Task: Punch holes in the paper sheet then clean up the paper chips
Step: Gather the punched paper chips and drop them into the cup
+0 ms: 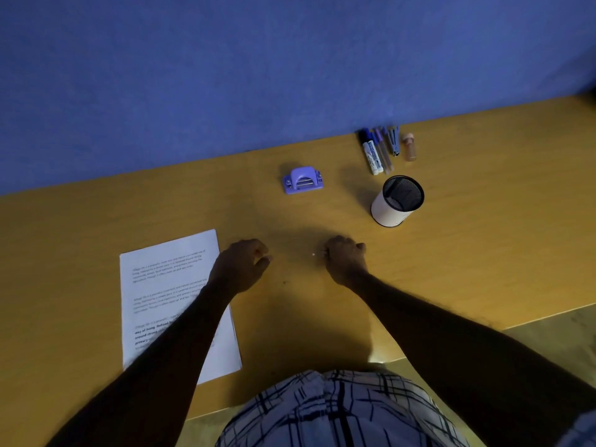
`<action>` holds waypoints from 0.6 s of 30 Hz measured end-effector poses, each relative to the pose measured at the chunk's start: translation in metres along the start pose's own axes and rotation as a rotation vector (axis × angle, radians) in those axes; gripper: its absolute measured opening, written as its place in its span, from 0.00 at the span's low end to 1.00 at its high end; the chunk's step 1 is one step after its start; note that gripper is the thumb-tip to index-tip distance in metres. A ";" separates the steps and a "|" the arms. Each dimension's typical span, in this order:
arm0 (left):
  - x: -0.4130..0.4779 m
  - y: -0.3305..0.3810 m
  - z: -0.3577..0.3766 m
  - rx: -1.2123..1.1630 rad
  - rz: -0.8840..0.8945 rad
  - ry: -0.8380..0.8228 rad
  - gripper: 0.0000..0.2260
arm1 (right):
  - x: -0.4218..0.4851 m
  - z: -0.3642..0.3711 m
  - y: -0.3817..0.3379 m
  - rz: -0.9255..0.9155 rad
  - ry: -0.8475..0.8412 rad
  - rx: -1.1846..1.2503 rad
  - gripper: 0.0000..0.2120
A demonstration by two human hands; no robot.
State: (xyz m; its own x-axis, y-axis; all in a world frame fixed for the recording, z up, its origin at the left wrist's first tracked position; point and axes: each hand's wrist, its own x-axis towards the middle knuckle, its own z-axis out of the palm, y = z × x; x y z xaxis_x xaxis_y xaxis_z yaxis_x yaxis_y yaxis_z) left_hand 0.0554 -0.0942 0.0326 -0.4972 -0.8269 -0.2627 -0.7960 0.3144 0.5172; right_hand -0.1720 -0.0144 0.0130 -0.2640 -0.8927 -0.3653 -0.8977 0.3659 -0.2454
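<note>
A printed paper sheet lies flat on the yellow-brown table, left of centre, and my left forearm crosses its right edge. The purple hole punch stands farther back, apart from both hands. My left hand hovers just right of the sheet with its fingers loosely curled and nothing in them. To the right, my right hand is curled knuckles-up on the table, and a tiny white paper chip shows at its fingertips. Another loose chip lies on the table between the hands.
A white cup with a black mesh rim stands at the right rear. Behind it, several markers and pens and a small bottle lie along the blue wall. The table's front edge cuts in at the right.
</note>
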 end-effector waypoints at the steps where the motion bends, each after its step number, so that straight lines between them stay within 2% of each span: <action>1: 0.000 0.001 0.000 0.001 0.007 0.000 0.14 | -0.002 -0.001 0.007 0.032 0.012 0.047 0.13; 4: 0.003 0.006 0.005 -0.005 0.015 -0.017 0.13 | -0.008 -0.008 0.028 0.098 0.025 0.272 0.09; 6: 0.006 0.013 0.010 -0.008 0.024 -0.039 0.13 | -0.011 -0.014 0.037 0.069 0.038 0.410 0.05; 8: 0.010 0.023 0.018 0.040 0.079 -0.054 0.14 | -0.015 -0.022 0.042 0.003 0.084 0.486 0.06; 12: 0.011 0.040 0.043 0.308 0.257 -0.074 0.23 | -0.021 -0.031 0.052 -0.053 0.150 0.569 0.04; 14: 0.008 0.044 0.058 0.462 0.276 -0.110 0.29 | -0.022 -0.031 0.056 -0.046 0.134 0.599 0.05; 18: 0.002 0.044 0.075 0.582 0.264 -0.101 0.33 | -0.025 -0.027 0.064 -0.023 0.118 0.626 0.05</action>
State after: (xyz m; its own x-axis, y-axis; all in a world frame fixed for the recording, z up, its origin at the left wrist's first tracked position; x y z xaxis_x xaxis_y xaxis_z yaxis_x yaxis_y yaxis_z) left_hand -0.0063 -0.0470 -0.0068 -0.7093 -0.6480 -0.2775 -0.6853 0.7262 0.0559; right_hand -0.2327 0.0241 0.0302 -0.3163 -0.9122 -0.2606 -0.5368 0.3985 -0.7437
